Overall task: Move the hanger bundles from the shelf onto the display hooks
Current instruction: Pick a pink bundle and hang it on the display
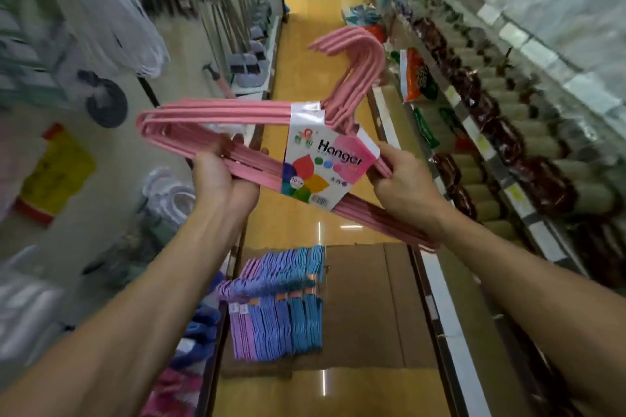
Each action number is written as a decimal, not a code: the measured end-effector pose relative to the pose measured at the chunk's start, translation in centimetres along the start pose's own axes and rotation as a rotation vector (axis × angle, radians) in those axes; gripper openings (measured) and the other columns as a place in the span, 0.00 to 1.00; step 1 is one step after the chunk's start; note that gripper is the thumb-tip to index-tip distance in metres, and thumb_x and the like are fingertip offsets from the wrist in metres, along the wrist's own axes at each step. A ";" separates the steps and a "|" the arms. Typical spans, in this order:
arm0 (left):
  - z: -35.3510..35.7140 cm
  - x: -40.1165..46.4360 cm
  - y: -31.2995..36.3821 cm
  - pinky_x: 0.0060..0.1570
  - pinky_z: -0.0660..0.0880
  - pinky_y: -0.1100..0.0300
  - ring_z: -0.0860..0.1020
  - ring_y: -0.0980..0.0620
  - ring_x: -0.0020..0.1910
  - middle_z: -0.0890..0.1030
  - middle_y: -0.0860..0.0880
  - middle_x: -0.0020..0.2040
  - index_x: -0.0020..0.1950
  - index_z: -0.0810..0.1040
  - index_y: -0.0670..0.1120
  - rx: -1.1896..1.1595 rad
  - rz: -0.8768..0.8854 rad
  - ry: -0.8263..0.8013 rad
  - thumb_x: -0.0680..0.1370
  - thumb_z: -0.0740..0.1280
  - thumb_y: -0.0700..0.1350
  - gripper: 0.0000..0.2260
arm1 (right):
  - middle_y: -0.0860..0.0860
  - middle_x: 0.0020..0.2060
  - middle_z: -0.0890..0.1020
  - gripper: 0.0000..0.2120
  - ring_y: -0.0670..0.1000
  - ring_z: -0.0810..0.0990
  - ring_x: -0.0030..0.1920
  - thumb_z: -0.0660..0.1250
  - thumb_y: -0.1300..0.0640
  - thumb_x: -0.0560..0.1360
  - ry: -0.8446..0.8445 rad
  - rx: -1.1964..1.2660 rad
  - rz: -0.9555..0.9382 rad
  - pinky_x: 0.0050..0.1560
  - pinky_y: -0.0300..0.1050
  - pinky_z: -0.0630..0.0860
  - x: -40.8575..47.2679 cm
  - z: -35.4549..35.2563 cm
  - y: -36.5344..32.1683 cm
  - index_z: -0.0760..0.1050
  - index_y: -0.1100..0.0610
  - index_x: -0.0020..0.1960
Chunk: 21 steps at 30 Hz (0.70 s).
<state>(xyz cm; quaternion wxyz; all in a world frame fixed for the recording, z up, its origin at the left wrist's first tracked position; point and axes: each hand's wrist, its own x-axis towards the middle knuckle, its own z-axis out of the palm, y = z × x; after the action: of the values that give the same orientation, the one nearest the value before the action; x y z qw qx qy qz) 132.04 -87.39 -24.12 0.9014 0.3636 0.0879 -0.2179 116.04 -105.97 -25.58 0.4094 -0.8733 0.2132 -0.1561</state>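
Note:
A bundle of pink hangers (216, 112) with a white "Hanger" paper label (325, 159) is held up in the aisle, hooks pointing up and away. My left hand (216, 176) grips its lower bar near the left end. My right hand (403, 179) grips the bundle just right of the label. Below them, purple and blue hanger bundles (277, 308) hang in a row on a display hook at the left shelving.
A flat cardboard sheet (369, 301) lies on the shiny yellow floor (305, 54) under the hands. Shelves (474, 118) packed with dark wrapped goods line the right side. Mops, brushes and white hangers fill the left wall. Buckets stand at the aisle's far end.

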 end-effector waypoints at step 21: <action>4.4 -14.9 16.2 0.57 0.76 0.52 0.80 0.47 0.44 0.78 0.46 0.41 0.46 0.74 0.42 -0.172 0.180 -0.003 0.81 0.61 0.39 0.05 | 0.46 0.44 0.84 0.18 0.49 0.81 0.41 0.65 0.59 0.77 0.033 -0.055 -0.418 0.44 0.56 0.79 -2.0 -5.2 -18.3 0.76 0.46 0.65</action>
<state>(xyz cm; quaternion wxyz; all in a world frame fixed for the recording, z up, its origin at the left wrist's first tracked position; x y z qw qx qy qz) 126.23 -75.17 -6.18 0.9454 0.2910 0.0721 -0.1282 116.44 -97.79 -8.25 0.3405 -0.9067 0.0383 -0.2458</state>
